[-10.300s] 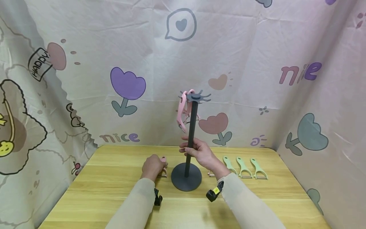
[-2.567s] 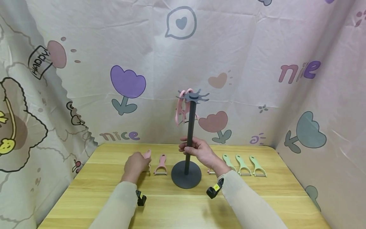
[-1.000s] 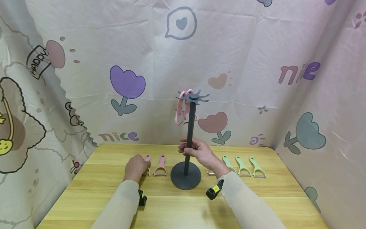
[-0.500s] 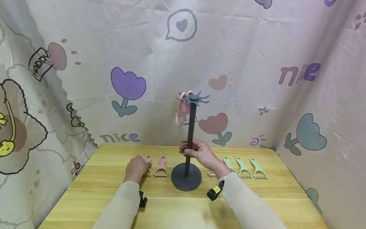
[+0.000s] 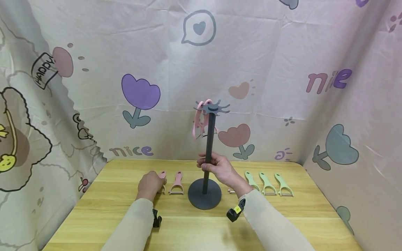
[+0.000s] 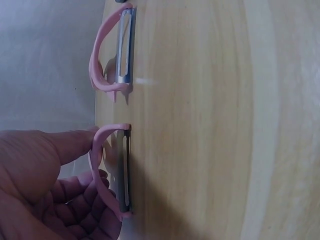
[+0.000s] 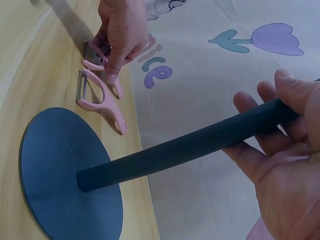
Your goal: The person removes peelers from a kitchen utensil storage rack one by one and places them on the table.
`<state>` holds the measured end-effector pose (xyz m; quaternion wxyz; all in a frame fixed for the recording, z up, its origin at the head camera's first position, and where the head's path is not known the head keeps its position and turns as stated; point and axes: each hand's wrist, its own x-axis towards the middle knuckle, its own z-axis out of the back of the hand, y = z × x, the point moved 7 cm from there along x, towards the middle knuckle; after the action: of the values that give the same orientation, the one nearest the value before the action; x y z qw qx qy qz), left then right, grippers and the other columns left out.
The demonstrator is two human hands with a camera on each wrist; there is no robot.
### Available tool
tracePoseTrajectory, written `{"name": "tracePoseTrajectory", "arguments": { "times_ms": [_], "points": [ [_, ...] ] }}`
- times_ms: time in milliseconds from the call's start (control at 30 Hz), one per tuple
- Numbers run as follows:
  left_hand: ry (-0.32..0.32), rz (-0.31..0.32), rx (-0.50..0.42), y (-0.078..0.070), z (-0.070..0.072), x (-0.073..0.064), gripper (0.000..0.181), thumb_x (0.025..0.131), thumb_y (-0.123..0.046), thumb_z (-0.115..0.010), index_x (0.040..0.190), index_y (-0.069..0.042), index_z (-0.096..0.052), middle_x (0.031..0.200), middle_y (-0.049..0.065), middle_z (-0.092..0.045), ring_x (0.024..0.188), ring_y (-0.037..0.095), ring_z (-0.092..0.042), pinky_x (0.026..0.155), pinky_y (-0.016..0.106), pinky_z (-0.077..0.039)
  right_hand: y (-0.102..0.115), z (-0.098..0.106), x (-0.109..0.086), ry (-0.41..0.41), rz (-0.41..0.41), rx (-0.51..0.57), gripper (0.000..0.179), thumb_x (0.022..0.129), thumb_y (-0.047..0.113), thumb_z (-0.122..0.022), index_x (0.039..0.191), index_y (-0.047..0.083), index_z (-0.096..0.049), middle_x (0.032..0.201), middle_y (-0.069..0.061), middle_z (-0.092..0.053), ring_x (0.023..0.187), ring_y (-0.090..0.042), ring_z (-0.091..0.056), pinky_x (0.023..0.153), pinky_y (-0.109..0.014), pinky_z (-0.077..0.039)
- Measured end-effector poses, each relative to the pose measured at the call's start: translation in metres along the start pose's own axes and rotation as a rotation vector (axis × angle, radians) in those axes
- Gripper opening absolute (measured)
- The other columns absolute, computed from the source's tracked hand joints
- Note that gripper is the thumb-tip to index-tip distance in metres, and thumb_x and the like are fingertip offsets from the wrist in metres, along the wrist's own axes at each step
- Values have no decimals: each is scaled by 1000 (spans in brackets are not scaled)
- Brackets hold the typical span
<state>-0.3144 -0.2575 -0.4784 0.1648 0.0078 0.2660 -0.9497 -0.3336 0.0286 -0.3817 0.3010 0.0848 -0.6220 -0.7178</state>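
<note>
In the head view my left hand (image 5: 150, 184) pinches a pink peeler (image 5: 162, 175) lying on the table, left of the stand. The left wrist view shows the thumb on one side of this peeler (image 6: 93, 165) and curled fingers on the other. A second pink peeler (image 5: 178, 179) lies between it and the stand. My right hand (image 5: 223, 169) holds the dark upright post (image 5: 209, 139) of the stand, thumb and fingers around it. Two pink peelers (image 5: 196, 120) hang from the left hooks of the stand's top (image 5: 216, 108).
The stand's round base (image 5: 205, 202) rests on the wooden table (image 5: 201, 233). Right of it lie green peelers (image 5: 266, 182) in a row. A peeler blade (image 5: 231, 191) shows beside my right wrist, its handle hidden. A patterned curtain (image 5: 270, 52) hangs behind.
My left hand has moved left from the peeler nearest the stand to the one beside it. That peeler, tilted up 2.6 seconds ago, now lies flat. My right hand stays on the post.
</note>
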Motion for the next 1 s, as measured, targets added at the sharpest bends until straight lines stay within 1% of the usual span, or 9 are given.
{"name": "tracePoseTrajectory", "arguments": {
  "times_ms": [167, 300, 367, 467, 567, 767, 900, 1000],
  "points": [
    [-2, 4, -1, -1, 1, -1, 35, 95, -34, -74, 87, -1, -66, 89, 18, -70, 75, 30, -59, 65, 44, -53, 2, 0, 0, 1, -6, 20, 43, 103, 1, -64, 146, 1, -58, 131, -27, -69, 123, -37, -70, 103, -45, -58],
    [-3, 0, -2, -1, 0, -1, 34, 95, -34, -74, 85, -2, -66, 86, 17, -69, 74, 29, -58, 64, 44, -52, 2, 0, 0, 29, -18, 48, 46, 105, 0, -59, 150, 1, -54, 141, -31, -62, 130, -39, -65, 108, -48, -55],
    [-4, -1, -3, -1, 0, -1, 34, 95, -34, -74, 85, -2, -66, 85, 16, -68, 73, 29, -57, 63, 43, -51, 1, -1, -1, 40, -23, 54, 46, 106, -1, -57, 152, 2, -52, 143, -31, -61, 132, -39, -65, 109, -49, -54],
    [-3, -3, -9, -1, 0, -2, 34, 95, -34, -74, 82, -3, -65, 84, 15, -67, 72, 29, -57, 61, 41, -49, 0, -1, -1, 33, -31, 44, 46, 106, -1, -57, 151, 4, -53, 140, -27, -65, 129, -36, -67, 109, -47, -54],
    [-1, -5, -15, -1, 0, -2, 34, 95, -33, -74, 80, -4, -64, 83, 15, -67, 71, 28, -57, 61, 40, -49, -1, 0, -2, 5, -37, 31, 44, 105, 1, -61, 148, 5, -56, 134, -25, -68, 124, -31, -70, 106, -44, -57],
    [-5, -5, -8, -1, 1, -2, 34, 95, -33, -74, 79, -4, -65, 83, 15, -67, 71, 28, -57, 60, 41, -49, -2, 2, -3, -46, -36, 47, 42, 100, 0, -69, 141, 3, -63, 131, -29, -68, 117, -27, -74, 100, -40, -60],
    [-3, 7, -6, 0, 1, -1, 34, 94, -34, -75, 81, -4, -66, 85, 16, -68, 73, 28, -58, 62, 41, -50, -1, 2, -3, -48, -10, 45, 41, 100, 1, -69, 140, 0, -62, 130, -33, -67, 116, -30, -74, 99, -44, -61],
    [3, 10, -7, -1, 1, 0, 34, 94, -34, -75, 81, -4, -67, 85, 15, -69, 73, 28, -58, 62, 40, -50, 0, 2, -2, -45, -3, 37, 41, 102, 1, -67, 142, 0, -61, 130, -31, -68, 119, -34, -72, 100, -47, -60]
  ]
}}
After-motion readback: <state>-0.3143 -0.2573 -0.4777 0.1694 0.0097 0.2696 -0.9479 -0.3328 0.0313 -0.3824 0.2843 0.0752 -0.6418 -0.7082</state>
